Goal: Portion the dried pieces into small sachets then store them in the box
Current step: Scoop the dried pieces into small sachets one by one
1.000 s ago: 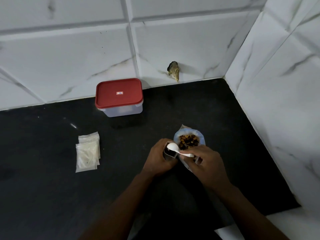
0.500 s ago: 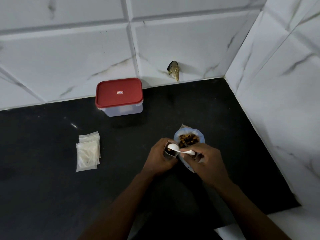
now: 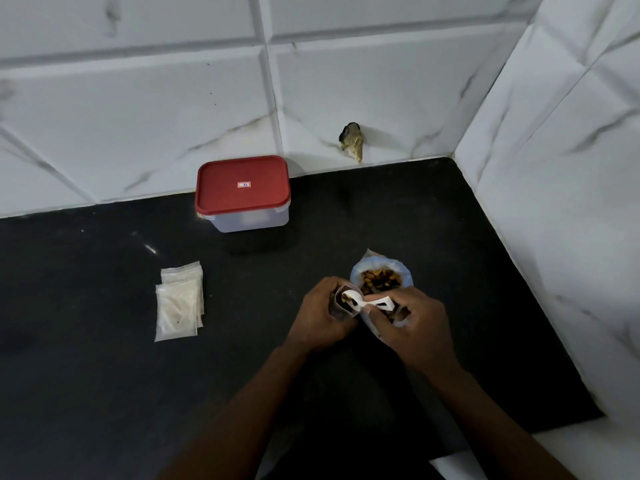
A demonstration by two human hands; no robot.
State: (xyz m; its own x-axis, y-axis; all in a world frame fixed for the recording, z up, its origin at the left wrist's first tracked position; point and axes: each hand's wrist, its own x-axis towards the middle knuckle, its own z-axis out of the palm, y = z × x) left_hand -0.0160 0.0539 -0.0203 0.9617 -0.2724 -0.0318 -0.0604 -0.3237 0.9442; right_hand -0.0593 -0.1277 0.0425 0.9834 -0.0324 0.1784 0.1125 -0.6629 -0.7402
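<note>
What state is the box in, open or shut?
Shut: the red lid sits flat on the box, covering its whole top.

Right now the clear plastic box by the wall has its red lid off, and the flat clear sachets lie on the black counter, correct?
No: the head view shows the red lid on the clear plastic box. The flat clear sachets do lie on the black counter.

Left grip (image 3: pixel 320 311) wraps the sachet (image 3: pixel 341 304), only its mouth shows. Handle end of the spoon (image 3: pixel 358 301) is buried in the right grip (image 3: pixel 415 323), which also covers the bag (image 3: pixel 381 266) on its near side. Lid label (image 3: pixel 243 184) on the box (image 3: pixel 249 221) is too small to read (contents lost behind the cloudy wall). Spare sachets (image 3: pixel 178 306) overlap, count unclear. Both forearms are cut off at the near edge.
</note>
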